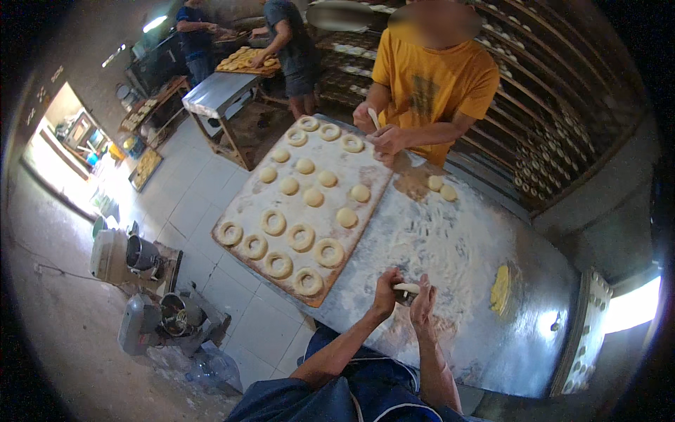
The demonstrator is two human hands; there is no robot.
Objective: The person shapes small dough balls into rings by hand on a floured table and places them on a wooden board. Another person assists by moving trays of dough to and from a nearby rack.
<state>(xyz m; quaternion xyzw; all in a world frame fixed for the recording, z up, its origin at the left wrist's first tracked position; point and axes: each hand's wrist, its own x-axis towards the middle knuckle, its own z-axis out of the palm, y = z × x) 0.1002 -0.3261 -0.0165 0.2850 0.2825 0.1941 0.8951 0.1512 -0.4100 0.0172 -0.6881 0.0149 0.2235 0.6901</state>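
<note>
Above the floured metal table [485, 225], my left hand [386, 294] and my right hand [422, 305] hold a pale piece of dough [406, 288] between them. The left fingers are curled round one end. My right fingers press against the other end, pointing up and away. Something dark shows just under the dough, too small to tell. Beyond my left hand lies a floured board [246, 197] bearing several dough rings [309, 281] and several round dough balls [313, 197].
Across the table a person in a yellow shirt [436, 84] handles another dough piece [373, 118]. A few dough balls [441, 188] lie near them. A yellow dough lump [500, 290] sits at the right. Mixers [165, 320] stand on the left floor; racks line the back wall.
</note>
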